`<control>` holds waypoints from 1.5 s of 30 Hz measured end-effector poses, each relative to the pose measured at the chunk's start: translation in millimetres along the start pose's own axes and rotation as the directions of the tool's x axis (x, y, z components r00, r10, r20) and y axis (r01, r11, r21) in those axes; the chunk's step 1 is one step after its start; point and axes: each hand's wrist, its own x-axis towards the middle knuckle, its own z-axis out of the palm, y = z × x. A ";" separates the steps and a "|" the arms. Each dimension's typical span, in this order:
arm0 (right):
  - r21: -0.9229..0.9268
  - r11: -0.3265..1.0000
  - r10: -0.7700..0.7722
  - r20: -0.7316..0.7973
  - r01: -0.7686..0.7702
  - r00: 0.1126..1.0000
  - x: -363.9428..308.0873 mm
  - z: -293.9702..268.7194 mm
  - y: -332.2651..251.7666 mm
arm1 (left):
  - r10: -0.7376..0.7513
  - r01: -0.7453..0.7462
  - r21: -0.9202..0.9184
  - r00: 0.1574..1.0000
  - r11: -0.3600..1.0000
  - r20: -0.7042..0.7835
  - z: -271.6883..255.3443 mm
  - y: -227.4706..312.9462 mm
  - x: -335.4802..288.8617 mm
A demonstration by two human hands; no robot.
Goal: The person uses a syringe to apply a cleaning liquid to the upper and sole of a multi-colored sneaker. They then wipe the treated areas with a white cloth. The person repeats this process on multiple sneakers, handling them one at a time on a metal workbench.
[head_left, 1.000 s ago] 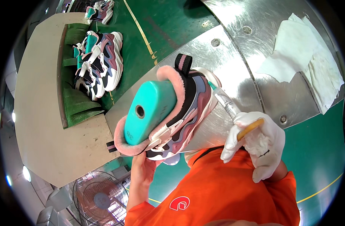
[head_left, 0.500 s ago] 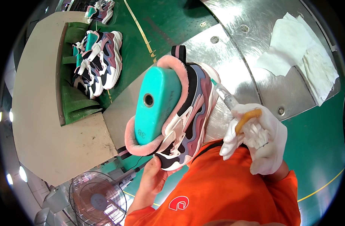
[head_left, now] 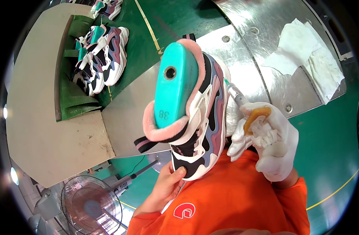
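My bare left hand grips the toe of a sneaker, its thumb pressed on the black toe patch. The sneaker is white, black, mauve and pink, with a fuzzy pink collar and its sole turned to the right. A turquoise shoe last with a round hole fills its opening. My right hand, in a white glove, is closed around a clear syringe. The syringe's teal needle tip is at the sole's edge; whether it touches cannot be made out. A curved amber piece shows in the gloved fingers.
Several similar shoes on turquoise lasts stand by a slotted green flap on the beige panel at left. White cloths lie on the metal table at right. A standing fan is at lower left.
The sneaker has shifted right and slightly up, and stands more upright. My left thumb now lies over the toe. The syringe stays beside the sole, its tip slightly farther right.
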 end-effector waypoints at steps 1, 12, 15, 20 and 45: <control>-0.005 1.000 -0.029 0.021 0.029 0.999 -0.4 0.3 1.8 | -0.001 0.001 -0.007 1.000 1.000 0.003 3.6 -0.3 -0.1; -0.079 0.987 -0.133 0.106 0.141 0.986 -9.7 6.4 9.2 | 0.028 -0.032 0.078 0.998 0.996 0.049 11.5 -0.6 -0.6; -0.061 0.976 -0.200 0.141 0.210 0.970 -14.7 -4.7 12.6 | 0.120 -0.119 0.094 0.993 0.989 -0.006 0.8 8.8 -3.0; -0.208 0.898 -0.363 0.145 0.387 0.920 -19.4 -22.9 13.7 | 0.306 -0.273 0.159 0.918 0.949 -0.251 -46.4 57.6 8.8; -0.817 0.573 -0.140 -0.016 0.068 0.990 90.4 -27.3 -22.1 | 0.667 -0.678 0.685 0.644 0.268 0.376 15.4 147.4 96.1</control>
